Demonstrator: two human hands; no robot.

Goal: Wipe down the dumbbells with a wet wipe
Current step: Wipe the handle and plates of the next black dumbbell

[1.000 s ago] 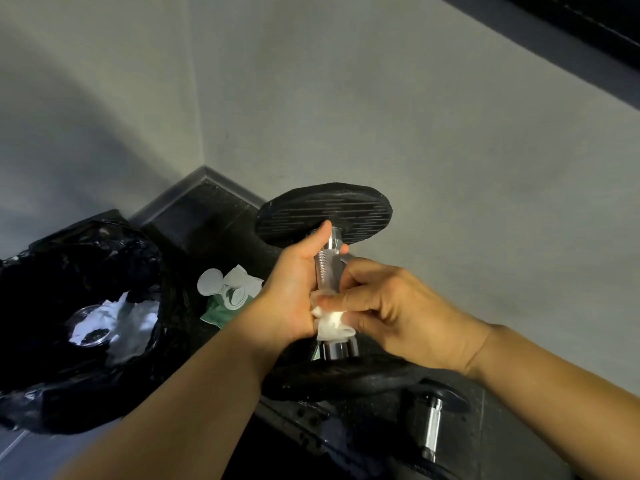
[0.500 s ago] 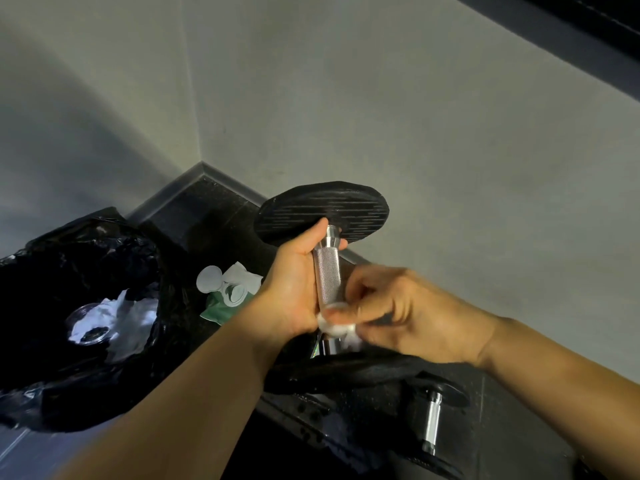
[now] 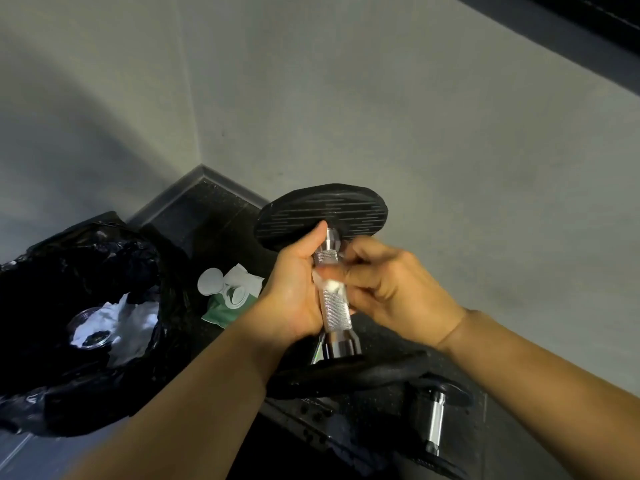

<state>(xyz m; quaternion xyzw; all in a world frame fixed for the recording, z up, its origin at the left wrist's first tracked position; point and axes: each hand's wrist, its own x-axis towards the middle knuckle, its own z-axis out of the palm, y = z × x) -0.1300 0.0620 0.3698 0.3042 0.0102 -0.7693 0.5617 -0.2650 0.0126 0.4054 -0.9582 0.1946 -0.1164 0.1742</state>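
Note:
A dumbbell (image 3: 335,308) with black end discs and a knurled metal handle stands upright at the centre of the view. My left hand (image 3: 294,292) grips the handle from the left, thumb pointing up toward the top disc. My right hand (image 3: 384,289) pinches a crumpled white wet wipe (image 3: 332,284) against the upper middle of the handle. A second dumbbell (image 3: 434,422) lies on the dark floor at the lower right.
A black bin bag (image 3: 45,289) stands open at the left with used white wipes inside. A green wet-wipe pack (image 3: 230,292) with its white lid flipped open lies on the floor between the bag and the dumbbell. Grey walls meet in a corner behind.
My right hand has slid the wipe up the handle, from near the lower collar to the upper middle. My left hand keeps its grip.

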